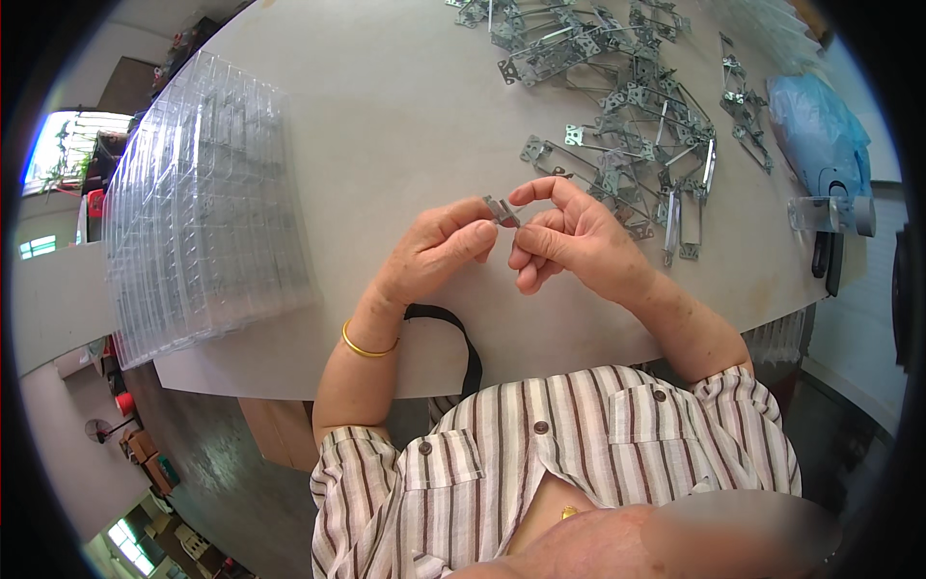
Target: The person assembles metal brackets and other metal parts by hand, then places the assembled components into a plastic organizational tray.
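Note:
Above the near part of the table, a small grey metal bracket (501,211) is held between both of my hands. My left hand (436,249) pinches its left end with thumb and forefinger. My right hand (576,237) meets the bracket's right end, thumb against a bent finger, while the forefinger arches over it. The bracket is too small for its finer shape to show. Beyond my right hand lies a loose heap of metal hinge-like parts (632,125), thin arms joined to flat plates with holes.
Clear plastic trays (203,203) stand stacked on the left of the pale table (386,125). At the right edge are a blue plastic bag (820,130) and a clear and grey object (837,214). A black strap (468,338) hangs near my left forearm.

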Demonstrator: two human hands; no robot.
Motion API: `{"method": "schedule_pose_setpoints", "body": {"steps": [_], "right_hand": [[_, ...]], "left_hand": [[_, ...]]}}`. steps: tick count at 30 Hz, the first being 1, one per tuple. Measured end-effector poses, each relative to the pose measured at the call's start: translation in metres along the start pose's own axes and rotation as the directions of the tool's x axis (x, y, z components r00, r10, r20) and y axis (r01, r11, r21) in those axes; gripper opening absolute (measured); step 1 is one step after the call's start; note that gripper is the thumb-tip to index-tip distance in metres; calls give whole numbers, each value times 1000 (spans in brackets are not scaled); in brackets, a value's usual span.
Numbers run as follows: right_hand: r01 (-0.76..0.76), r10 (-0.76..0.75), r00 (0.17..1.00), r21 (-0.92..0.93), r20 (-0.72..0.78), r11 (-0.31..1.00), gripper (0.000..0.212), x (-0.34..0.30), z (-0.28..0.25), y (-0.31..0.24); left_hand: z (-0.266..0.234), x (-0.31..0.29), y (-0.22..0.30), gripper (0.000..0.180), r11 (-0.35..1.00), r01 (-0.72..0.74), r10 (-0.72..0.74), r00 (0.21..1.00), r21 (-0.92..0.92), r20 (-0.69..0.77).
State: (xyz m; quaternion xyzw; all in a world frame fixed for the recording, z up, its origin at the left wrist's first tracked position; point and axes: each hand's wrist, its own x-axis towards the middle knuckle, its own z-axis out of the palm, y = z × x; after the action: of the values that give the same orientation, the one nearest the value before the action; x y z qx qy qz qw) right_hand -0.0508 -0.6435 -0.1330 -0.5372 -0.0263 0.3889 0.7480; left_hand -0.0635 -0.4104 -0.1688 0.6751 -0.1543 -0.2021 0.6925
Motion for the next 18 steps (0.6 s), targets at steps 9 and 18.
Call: {"method": "schedule_pose_setpoints", "body": {"steps": [9,18], "right_hand": [[47,-45,999,-103,16,994,36,1,-1,-3],[195,-201,974,-60,-108,979,18,5,-6,8]], "left_hand": [[-4,1,3,42,977,25,-39,997,-213,-61],[-3,1,6,36,987,-28,23,999,-156,-34]]}}
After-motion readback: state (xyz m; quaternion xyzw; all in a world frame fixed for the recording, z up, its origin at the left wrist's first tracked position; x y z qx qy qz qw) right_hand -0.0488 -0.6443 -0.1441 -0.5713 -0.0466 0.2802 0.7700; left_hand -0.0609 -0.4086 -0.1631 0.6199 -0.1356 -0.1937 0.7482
